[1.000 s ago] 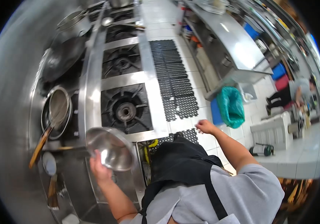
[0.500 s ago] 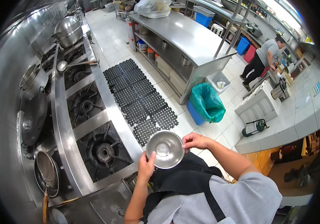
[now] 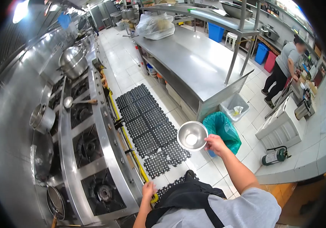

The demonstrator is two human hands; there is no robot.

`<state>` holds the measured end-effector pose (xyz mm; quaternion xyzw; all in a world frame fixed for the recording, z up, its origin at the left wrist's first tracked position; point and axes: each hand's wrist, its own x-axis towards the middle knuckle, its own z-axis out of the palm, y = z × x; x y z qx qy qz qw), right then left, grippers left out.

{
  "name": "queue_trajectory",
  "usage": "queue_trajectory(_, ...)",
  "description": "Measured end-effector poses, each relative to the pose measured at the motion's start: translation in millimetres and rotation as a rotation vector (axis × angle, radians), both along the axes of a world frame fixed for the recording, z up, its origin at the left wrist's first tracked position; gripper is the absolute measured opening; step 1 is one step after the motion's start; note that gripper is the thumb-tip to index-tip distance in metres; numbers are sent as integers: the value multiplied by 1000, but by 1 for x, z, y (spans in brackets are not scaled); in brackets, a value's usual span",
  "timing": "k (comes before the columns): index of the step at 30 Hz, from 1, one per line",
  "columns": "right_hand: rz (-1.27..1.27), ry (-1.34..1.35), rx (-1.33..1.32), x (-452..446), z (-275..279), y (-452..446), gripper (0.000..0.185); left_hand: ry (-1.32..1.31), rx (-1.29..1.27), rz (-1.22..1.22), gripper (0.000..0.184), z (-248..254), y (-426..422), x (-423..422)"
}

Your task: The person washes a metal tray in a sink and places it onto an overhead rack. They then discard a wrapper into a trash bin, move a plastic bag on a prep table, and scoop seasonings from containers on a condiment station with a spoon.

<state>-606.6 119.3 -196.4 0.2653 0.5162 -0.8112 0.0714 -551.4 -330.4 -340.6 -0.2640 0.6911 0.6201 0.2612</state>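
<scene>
A round stainless steel bowl (image 3: 191,136) is held out in front of me, its hollow facing up toward the camera. My right hand (image 3: 216,144) pinches its right rim between thumb and fingers. My left hand (image 3: 149,189) is off the bowl, low beside the front of the stove, with nothing in it and its fingers loosely bent and apart. Just under that hand runs a yellow pipe (image 3: 144,173) along the stove's front. Behind the bowl and my right hand stands a bin lined with a green bag (image 3: 223,131).
A gas stove (image 3: 103,192) runs along the left, with a ladle (image 3: 68,102) and several pots on it. A steel table (image 3: 193,57) bears a plastic bag (image 3: 155,26). Black mats (image 3: 144,117) cover the aisle floor. Another person (image 3: 284,68) works at the right counter near a fire extinguisher (image 3: 275,156).
My left hand has let go of the bowl and dropped beside the stove. My right hand has carried the bowl forward and right. The view has tilted up.
</scene>
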Motion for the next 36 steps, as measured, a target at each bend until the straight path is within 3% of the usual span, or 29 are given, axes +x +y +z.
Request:
queue_trajectory(2,-141,26,36,-37,2,39,13,-28,-141,-36,28,-55,-33,21)
queue_trajectory(4,-232,72,-34,-72,4,75,5,-160,-168,57,22,-52,-45,46)
queue_trajectory(7,-423,99,-67,-128,-2,121,7,-307,-296,-71,23,-18,-45,72)
queue_trajectory(9,-468,122,-79,-164,-19,151,9,-365,-247,-26,25,-72,-65,97)
queue_trajectory(11,-642,151,-164,-200,-33,173,13,84,-689,-1164,25,-88,-71,86)
queue_trajectory(12,-639,159,-163,-208,-30,175,13,91,-690,-1159,25,-85,-62,77)
queue_trajectory(14,-520,108,-85,-223,-29,165,18,-241,-278,-307,26,-73,-43,63)
queue_trajectory(15,-299,180,67,-221,-22,143,21,-256,-237,-106,24,-68,-35,52)
queue_trajectory(16,20,185,160,-226,-28,123,28,-226,-255,-54,23,-66,-28,35)
queue_trajectory(18,421,144,178,-206,8,48,29,-177,-285,-11,20,-64,-14,4)
queue_trajectory(19,681,144,79,-202,-6,22,31,-171,-291,2,19,-62,-5,-10)
queue_trajectory(20,843,39,8,-194,-12,-3,31,-231,-278,38,17,-60,4,-26)
queue_trajectory(22,1124,28,122,-192,-33,-38,33,-196,-240,70,18,-102,2,-51)
queue_trajectory(24,1188,24,256,-204,-64,-56,34,-193,-247,50,19,-86,14,-83)
queue_trajectory(26,1154,37,273,-228,-57,-52,35,-181,-259,18,20,-76,20,-120)
queue_trajectory(28,695,-92,19,-253,-48,-33,32,-341,-224,-33,22,-73,15,-160)
queue_trajectory(29,473,-74,23,-264,-49,-18,33,-232,-276,-199,23,-72,9,-181)
queue_trajectory(30,250,-54,27,-273,-47,0,35,-219,-271,-213,23,-84,-3,-202)
queue_trajectory(34,-604,-59,-129,-296,-26,87,75,-238,-283,-374,26,-120,-42,-299)
queue_trajectory(36,-853,-71,-17,-316,-28,127,85,-420,-230,-60,27,-102,-48,-367)
